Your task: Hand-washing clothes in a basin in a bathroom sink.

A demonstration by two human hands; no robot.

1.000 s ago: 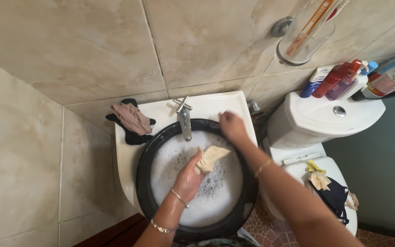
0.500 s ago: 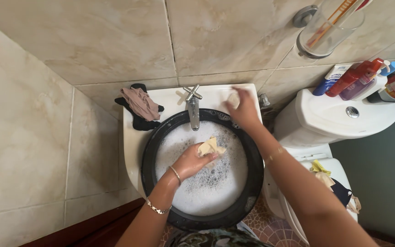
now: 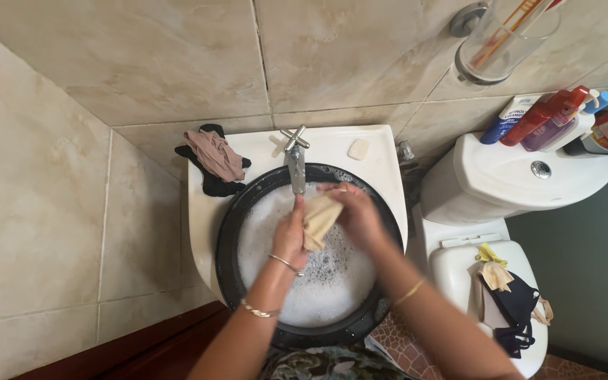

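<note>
A black round basin (image 3: 228, 239) full of white suds sits in a white sink (image 3: 332, 144). Over the foam, my left hand (image 3: 290, 236) and my right hand (image 3: 355, 214) both grip a small wet beige cloth (image 3: 318, 218) between them, just below the metal tap (image 3: 295, 165). A pale bar of soap (image 3: 358, 149) lies on the sink's back ledge, to the right of the tap.
A pinkish cloth on a black one (image 3: 212, 162) lies on the sink's left corner. To the right stands a white toilet (image 3: 522, 183) with bottles (image 3: 550, 119) on its tank and dark and yellow garments (image 3: 508, 295) on the lid. A glass tumbler with toothbrushes (image 3: 501, 39) hangs on the tiled wall.
My right hand left the soap on the sink ledge and came down to the cloth. Both hands now hold the cloth together, raised nearer the tap.
</note>
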